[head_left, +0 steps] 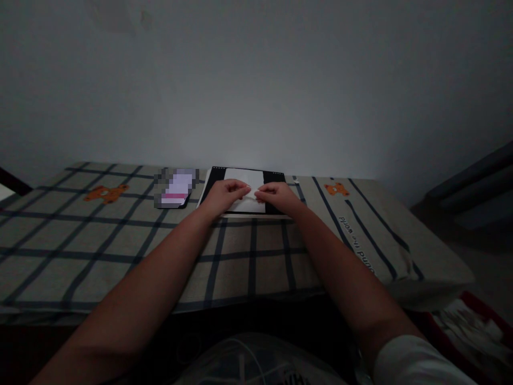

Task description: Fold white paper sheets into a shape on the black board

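Note:
A black pad [276, 204] with a row of small holes along its far edge lies flat near the wall. Over its middle is a white sheet of paper [244, 175]. My left hand [226, 195] is above the sheet's left side, thumb and fingers pinched together. From the right, my right hand [280, 195] meets it in a like pinch, the fingertips of both close together. Between them shows a small white piece of paper [251, 196], hard to tell apart from the sheet beneath.
A phone [176, 187] with a lit, partly blurred screen lies left of the pad. The checked tablecloth [120, 230] has bear prints. A tiny white scrap [295, 181] lies right of the pad. A wall [256, 96] rises behind; a red bin [476, 310] stands low right.

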### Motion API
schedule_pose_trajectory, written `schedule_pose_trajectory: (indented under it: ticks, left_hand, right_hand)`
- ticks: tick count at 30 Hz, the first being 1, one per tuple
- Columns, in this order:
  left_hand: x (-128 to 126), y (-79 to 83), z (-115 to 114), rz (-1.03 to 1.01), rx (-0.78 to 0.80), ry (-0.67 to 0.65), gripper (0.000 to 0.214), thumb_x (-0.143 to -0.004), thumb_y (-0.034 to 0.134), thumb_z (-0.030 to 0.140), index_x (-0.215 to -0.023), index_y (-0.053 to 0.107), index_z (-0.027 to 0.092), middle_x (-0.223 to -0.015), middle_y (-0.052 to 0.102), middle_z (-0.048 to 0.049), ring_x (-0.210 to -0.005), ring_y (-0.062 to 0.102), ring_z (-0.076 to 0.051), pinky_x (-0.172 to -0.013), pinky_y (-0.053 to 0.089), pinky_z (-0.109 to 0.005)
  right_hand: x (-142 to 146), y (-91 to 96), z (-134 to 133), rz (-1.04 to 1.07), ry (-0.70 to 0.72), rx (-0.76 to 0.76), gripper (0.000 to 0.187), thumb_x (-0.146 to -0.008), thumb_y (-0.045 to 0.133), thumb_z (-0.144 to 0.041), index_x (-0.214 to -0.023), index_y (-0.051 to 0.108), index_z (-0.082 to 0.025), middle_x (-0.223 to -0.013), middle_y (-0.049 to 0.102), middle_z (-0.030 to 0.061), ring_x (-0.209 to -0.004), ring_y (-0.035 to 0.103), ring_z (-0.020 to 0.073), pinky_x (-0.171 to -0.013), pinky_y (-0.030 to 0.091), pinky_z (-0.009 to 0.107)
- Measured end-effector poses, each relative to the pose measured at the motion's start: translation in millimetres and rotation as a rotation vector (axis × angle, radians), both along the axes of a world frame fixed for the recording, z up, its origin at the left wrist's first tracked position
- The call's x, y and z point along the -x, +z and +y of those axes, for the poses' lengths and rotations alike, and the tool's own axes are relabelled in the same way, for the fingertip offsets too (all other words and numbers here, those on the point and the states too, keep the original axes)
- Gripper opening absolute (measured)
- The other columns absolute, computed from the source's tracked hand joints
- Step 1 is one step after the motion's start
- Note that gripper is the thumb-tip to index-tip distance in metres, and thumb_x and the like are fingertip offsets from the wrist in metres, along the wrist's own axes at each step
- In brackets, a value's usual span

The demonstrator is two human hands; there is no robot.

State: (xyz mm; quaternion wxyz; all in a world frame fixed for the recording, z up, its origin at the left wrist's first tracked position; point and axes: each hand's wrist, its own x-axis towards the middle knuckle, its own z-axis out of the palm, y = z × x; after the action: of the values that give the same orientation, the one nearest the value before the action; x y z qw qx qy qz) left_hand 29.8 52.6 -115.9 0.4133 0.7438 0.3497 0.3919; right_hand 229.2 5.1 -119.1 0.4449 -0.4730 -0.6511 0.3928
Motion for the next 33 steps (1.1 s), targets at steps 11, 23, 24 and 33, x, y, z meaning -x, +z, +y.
schedule_pose_trajectory:
  ticks: [11,23,24,33]
  left_hand:
    - [-6.4,-0.7,-6.9,-0.073,0.235,-0.037,0.030,-0.065,0.079,0.040,-0.080,0.068,0.015,-0.073,0.068,-0.0030,-0.065,0.060,-0.013,-0.065,0.047,-0.028]
    - [-3.0,4.7,-8.7,-0.068,0.303,-0.100,0.033,-0.066,0.077,0.046,-0.075,0.067,0.016,-0.068,0.064,-0.0017,-0.061,0.053,-0.011,-0.060,0.041,-0.025]
    - [-2.9,4.9,-9.0,-0.064,0.306,-0.105,0.033,-0.066,0.077,0.046,-0.074,0.067,0.016,-0.069,0.064,-0.0018,-0.062,0.053,-0.011,-0.060,0.041,-0.025]
    - [-2.5,2.5,-8.3,-0.092,0.335,-0.120,0.027,-0.068,0.076,0.042,-0.076,0.071,0.017,-0.071,0.066,-0.0036,-0.062,0.054,-0.013,-0.058,0.043,-0.026]
  right_hand:
    - [2.3,-6.3,3.6,0.029,-0.088,-0.045,0.030,-0.072,0.071,-0.043,-0.082,0.070,-0.015,-0.075,0.068,0.0041,-0.067,0.060,0.0141,-0.068,0.048,0.029]
    - [0.4,2.4,-2.0,0.078,-0.022,-0.020,0.032,-0.073,0.070,-0.043,-0.085,0.073,-0.013,-0.074,0.069,0.0046,-0.067,0.060,0.0141,-0.068,0.048,0.031]
    - [0.3,2.1,-1.7,0.079,-0.024,-0.018,0.031,-0.072,0.071,-0.041,-0.085,0.073,-0.013,-0.074,0.069,0.0043,-0.067,0.060,0.0138,-0.068,0.048,0.030]
    - [-3.2,0.7,-0.6,0.169,0.030,0.038,0.028,-0.070,0.076,-0.035,-0.089,0.074,-0.015,-0.079,0.071,0.0034,-0.069,0.061,0.0118,-0.071,0.050,0.029]
